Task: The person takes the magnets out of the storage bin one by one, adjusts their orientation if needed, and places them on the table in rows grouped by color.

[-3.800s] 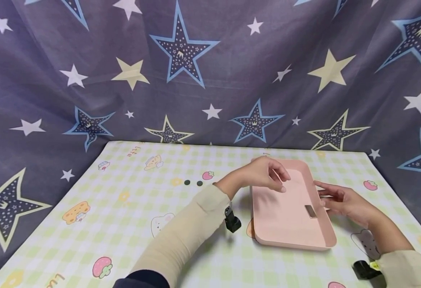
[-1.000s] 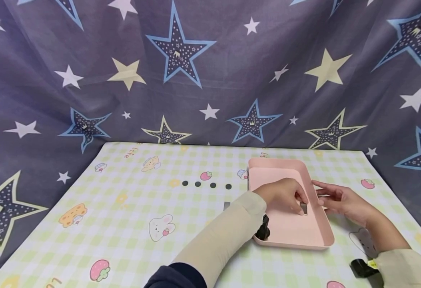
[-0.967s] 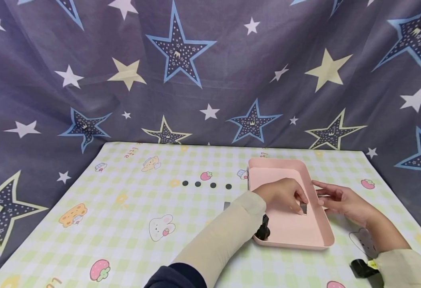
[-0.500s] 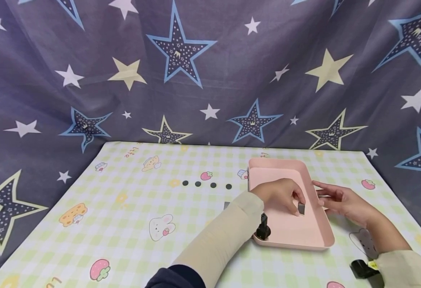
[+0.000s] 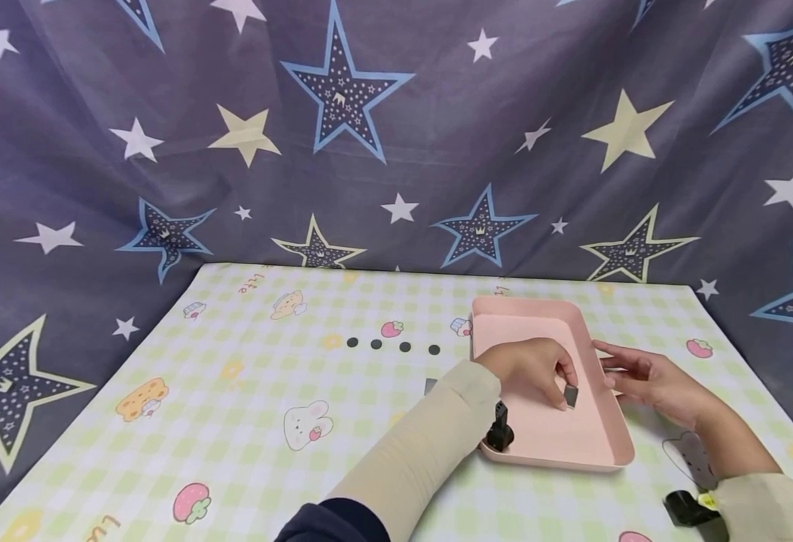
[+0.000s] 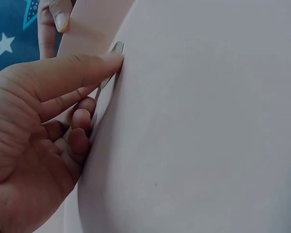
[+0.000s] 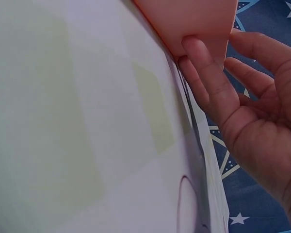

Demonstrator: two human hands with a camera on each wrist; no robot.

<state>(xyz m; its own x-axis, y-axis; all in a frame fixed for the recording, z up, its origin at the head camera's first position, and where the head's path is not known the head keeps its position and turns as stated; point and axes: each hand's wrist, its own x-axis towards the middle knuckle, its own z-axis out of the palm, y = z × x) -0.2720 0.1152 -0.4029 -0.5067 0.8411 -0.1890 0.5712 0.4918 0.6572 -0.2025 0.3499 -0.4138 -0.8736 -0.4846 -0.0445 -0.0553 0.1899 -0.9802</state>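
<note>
A pink tray (image 5: 552, 452) lies on the right half of the table. Over its floor my left hand (image 5: 535, 366) pinches a small flat grey rectangular piece (image 5: 571, 396) between thumb and fingers. In the left wrist view that thin piece (image 6: 118, 48) shows nearly edge-on at the thumb tip, close to the tray floor. My right hand (image 5: 663, 384) rests its fingertips against the outside of the tray's right wall. The right wrist view shows the fingers (image 7: 203, 68) of that hand extended against the pink wall (image 7: 194, 22).
Several small dark round discs (image 5: 405, 347) lie in a row left of the tray. Another grey piece (image 5: 431, 386) peeks out beside the left sleeve (image 5: 423, 444). A checked cloth (image 5: 247, 436) with printed pictures covers the table. A star-patterned curtain (image 5: 396, 181) hangs behind.
Since the oldest frame, my left hand has come down into the tray and taken hold of the grey piece, which has shifted slightly left. My right hand has stayed at the wall.
</note>
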